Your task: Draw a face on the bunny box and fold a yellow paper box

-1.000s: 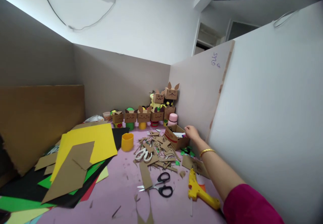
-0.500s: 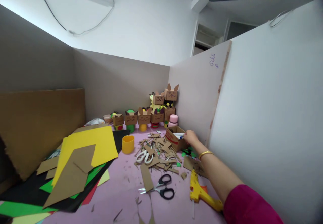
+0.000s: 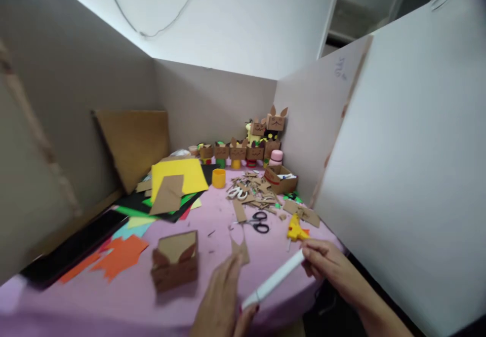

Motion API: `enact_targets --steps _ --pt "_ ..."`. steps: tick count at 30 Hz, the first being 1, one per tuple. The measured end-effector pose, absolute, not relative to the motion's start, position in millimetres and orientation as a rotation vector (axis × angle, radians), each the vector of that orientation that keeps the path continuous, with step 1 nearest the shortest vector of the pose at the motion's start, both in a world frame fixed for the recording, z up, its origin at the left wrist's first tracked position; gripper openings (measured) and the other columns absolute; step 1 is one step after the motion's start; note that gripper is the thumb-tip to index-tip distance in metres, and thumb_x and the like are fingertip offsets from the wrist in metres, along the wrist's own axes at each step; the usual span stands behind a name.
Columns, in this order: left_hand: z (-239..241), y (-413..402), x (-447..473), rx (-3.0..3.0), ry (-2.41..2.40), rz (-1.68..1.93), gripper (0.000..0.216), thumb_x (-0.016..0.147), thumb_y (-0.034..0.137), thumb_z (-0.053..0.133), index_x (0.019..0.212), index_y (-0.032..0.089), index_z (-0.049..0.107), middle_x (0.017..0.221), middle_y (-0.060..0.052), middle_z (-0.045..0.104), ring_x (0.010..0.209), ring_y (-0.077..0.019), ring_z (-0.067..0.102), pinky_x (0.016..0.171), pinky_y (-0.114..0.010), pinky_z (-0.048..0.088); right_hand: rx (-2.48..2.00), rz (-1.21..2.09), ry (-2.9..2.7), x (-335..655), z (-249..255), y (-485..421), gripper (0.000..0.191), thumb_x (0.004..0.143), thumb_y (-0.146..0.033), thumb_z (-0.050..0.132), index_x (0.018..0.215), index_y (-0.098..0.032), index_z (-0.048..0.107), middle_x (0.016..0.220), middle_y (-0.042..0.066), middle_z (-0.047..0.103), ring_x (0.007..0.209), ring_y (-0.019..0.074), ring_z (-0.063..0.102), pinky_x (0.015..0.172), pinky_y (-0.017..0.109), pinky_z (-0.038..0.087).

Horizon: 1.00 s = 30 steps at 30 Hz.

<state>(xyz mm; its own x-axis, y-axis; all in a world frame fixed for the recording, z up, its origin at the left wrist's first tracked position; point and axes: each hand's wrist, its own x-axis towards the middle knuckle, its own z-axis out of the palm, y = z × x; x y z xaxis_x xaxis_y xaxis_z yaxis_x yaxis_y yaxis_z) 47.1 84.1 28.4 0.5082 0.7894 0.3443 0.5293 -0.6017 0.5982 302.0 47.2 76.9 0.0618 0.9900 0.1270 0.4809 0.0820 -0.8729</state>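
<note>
Both my hands hold a white marker pen (image 3: pixel 275 279) low in front of me, over the near edge of the pink table (image 3: pixel 125 296). My right hand (image 3: pixel 328 268) grips its upper end with closed fingers. My left hand (image 3: pixel 224 301) pinches its lower end near the bottom of the picture. A small brown cardboard box with ear flaps (image 3: pixel 175 261) sits on the table just left of my left hand. A cut cardboard strip (image 3: pixel 240 246) lies just beyond my fingers.
Farther back lie black scissors (image 3: pixel 258 222), white scissors (image 3: pixel 237 193), a yellow glue gun (image 3: pixel 295 229), cardboard scraps, a yellow cup (image 3: pixel 218 178) and an open carton (image 3: pixel 280 179). Coloured paper sheets (image 3: pixel 172 187) are stacked left. Cardboard animal figures (image 3: pixel 243 149) line the back wall. Partition panels enclose the table.
My right hand has pulled back from the open carton to the near edge with a white marker. My left hand has come into view on it. The view has pulled back.
</note>
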Motion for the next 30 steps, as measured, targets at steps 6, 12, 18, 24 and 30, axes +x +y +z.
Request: enact_targets --steps 6,12,18,24,30 --pt "36 28 50 2.001 0.896 0.484 0.043 0.090 0.046 0.025 0.077 0.018 0.055 0.069 -0.001 0.056 0.064 -0.0140 0.048 0.061 -0.023 0.039 -1.172 1.050 -1.079 236 -1 -2 0.037 0.086 -0.046 0.048 0.061 -0.019 0.043 0.048 -0.007 0.041 0.042 0.0071 0.034 0.040 0.019 0.025" --pt "35 10 40 1.798 0.760 0.291 0.051 0.083 0.061 0.028 0.078 0.016 0.052 0.056 0.006 0.035 0.049 -0.0099 0.032 0.044 -0.020 0.027 -1.106 0.884 -0.902 223 -3 -10 0.038 0.082 -0.053 0.052 0.067 -0.018 0.047 0.048 -0.008 0.040 0.042 0.0056 0.034 0.039 0.017 0.024" --pt "33 14 41 1.970 0.745 0.379 0.044 0.083 0.056 0.035 0.085 0.017 0.053 0.077 0.000 0.050 0.070 -0.0138 0.043 0.064 -0.022 0.037 -1.059 1.239 -0.802 183 -2 -17 0.047 0.069 -0.060 0.061 0.062 -0.014 0.053 0.041 -0.007 0.041 0.034 0.0030 0.031 0.033 0.016 0.016" --pt "55 9 41 1.931 0.972 0.157 0.033 0.085 0.048 0.038 0.072 0.020 0.049 0.069 0.005 0.046 0.063 -0.0116 0.039 0.058 -0.020 0.032 -1.079 1.086 -0.503 155 -16 -20 0.048 0.063 -0.059 0.066 0.054 -0.014 0.051 0.036 -0.009 0.040 0.029 0.0013 0.028 0.031 0.015 0.014" --pt "42 7 18 1.781 0.829 0.144 0.042 0.085 0.054 0.031 0.070 0.019 0.049 0.056 0.006 0.041 0.049 -0.0098 0.035 0.048 -0.020 0.032 -0.950 0.914 -0.226 200 -7 -18 0.040 0.054 -0.044 0.077 0.051 -0.017 0.048 0.032 -0.010 0.040 0.026 0.0023 0.030 0.028 0.015 0.016"
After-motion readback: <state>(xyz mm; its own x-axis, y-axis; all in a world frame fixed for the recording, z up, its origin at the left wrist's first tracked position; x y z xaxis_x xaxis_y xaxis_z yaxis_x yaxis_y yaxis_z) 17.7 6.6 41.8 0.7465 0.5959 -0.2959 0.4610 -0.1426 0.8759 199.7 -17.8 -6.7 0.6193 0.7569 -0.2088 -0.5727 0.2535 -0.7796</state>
